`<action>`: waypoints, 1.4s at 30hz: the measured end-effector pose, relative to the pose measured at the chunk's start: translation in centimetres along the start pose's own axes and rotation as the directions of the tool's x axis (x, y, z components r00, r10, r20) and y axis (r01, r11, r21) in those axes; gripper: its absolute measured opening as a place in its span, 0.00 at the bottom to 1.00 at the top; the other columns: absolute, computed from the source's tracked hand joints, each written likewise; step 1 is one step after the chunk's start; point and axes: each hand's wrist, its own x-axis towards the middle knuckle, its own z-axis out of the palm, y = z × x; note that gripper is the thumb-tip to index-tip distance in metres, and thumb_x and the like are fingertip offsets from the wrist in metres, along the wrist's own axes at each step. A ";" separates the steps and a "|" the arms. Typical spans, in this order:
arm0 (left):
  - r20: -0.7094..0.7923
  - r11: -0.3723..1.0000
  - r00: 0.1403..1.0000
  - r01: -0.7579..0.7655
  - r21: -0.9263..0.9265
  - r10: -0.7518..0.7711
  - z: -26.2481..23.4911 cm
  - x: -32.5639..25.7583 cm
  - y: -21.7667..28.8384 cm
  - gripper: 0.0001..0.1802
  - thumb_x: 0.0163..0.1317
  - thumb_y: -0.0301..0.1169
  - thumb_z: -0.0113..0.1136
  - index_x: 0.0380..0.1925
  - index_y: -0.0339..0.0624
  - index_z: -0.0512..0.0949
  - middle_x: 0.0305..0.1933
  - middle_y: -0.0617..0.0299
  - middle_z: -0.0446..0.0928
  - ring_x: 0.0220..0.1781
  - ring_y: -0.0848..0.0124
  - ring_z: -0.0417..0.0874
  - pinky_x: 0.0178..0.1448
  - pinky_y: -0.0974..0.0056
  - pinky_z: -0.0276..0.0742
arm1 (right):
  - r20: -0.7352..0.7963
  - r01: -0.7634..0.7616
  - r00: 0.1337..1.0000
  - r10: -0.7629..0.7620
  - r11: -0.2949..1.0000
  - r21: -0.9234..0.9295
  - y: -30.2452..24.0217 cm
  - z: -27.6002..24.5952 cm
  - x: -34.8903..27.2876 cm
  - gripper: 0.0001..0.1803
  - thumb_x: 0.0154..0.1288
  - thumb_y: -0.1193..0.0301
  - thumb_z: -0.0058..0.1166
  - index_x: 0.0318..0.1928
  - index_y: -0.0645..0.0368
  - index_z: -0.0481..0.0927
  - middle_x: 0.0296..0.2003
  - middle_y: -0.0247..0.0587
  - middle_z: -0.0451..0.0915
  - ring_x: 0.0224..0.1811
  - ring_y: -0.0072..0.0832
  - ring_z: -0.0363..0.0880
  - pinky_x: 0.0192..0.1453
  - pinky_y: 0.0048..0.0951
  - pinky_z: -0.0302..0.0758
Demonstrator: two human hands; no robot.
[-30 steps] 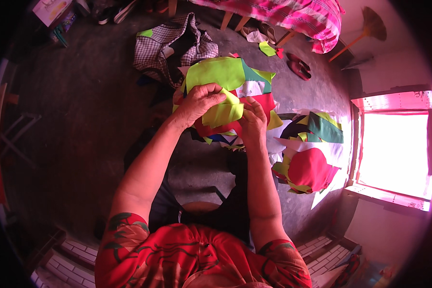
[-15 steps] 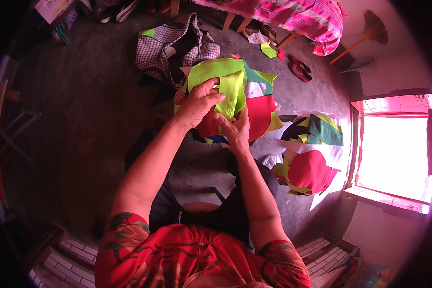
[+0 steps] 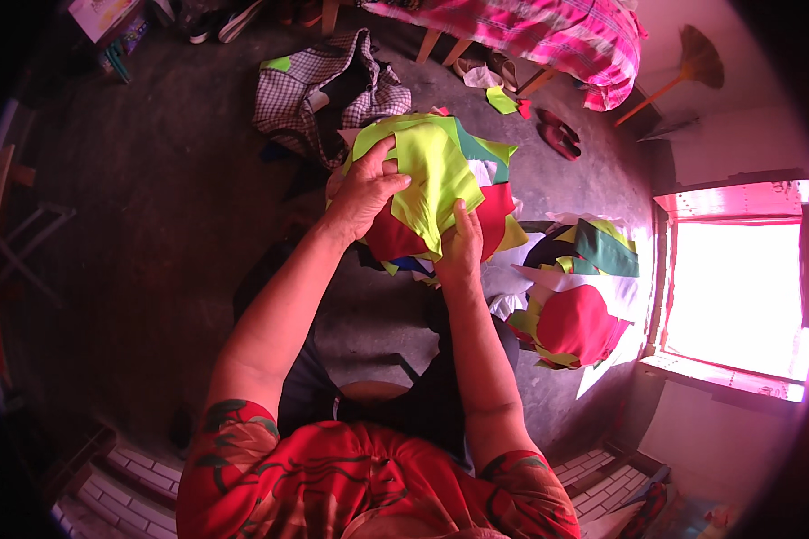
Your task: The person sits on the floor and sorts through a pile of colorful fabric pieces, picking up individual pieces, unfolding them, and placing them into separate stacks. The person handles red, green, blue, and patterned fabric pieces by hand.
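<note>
Between my two hands a piece of lime-yellow cloth (image 3: pixel 433 184) is stretched out. My left hand (image 3: pixel 367 190) pinches its left edge, thumb toward the middle. On the lower right edge, my right hand (image 3: pixel 461 242) grips it with the thumb on top. Beneath lies a heap of fabric scraps, with a red scrap (image 3: pixel 494 216), a green scrap (image 3: pixel 470 144) and white bits showing. The held cloth and my hands hide much of that heap.
To the right, a second scrap pile with a round red piece (image 3: pixel 580 321) stands near the bright window (image 3: pixel 735 287). Beyond the heap lies a checked cloth (image 3: pixel 306 90). A dark red shoe (image 3: pixel 559 135), a broom (image 3: pixel 699 61) and a pink-covered bed (image 3: pixel 548 36) are farther off.
The lime-yellow cloth has been spread wider and now covers more of the heap. My right hand has shifted slightly right, its thumb now on the cloth's lower right edge.
</note>
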 end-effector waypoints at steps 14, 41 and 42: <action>-0.162 0.984 0.978 0.150 0.102 -0.132 -1.1 0.4 -0.4 0.23 0.61 0.29 0.54 0.55 0.38 0.62 0.48 0.53 0.73 0.35 0.69 0.82 0.30 0.69 0.78 | 0.048 0.435 0.898 -0.437 0.869 -0.236 -8.3 0.7 7.0 0.13 0.68 0.68 0.47 0.48 0.63 0.68 0.43 0.42 0.75 0.43 0.31 0.77 0.48 0.31 0.75; -0.142 0.949 0.980 0.172 0.265 -0.138 -1.1 -0.1 0.2 0.13 0.60 0.34 0.55 0.43 0.39 0.73 0.40 0.61 0.76 0.34 0.78 0.78 0.32 0.73 0.74 | -0.187 -0.034 0.982 -0.022 0.956 -0.293 -0.2 -12.9 10.2 0.21 0.62 0.78 0.46 0.56 0.63 0.65 0.53 0.48 0.71 0.45 0.39 0.76 0.55 0.45 0.72; -0.105 0.955 0.986 0.153 0.253 -0.130 0.2 0.4 0.2 0.13 0.60 0.34 0.56 0.43 0.39 0.74 0.40 0.61 0.77 0.34 0.78 0.80 0.32 0.74 0.76 | 0.029 0.114 0.992 -0.121 0.794 -0.598 -2.1 -16.5 9.6 0.22 0.62 0.78 0.47 0.57 0.62 0.64 0.53 0.48 0.72 0.43 0.37 0.77 0.54 0.44 0.73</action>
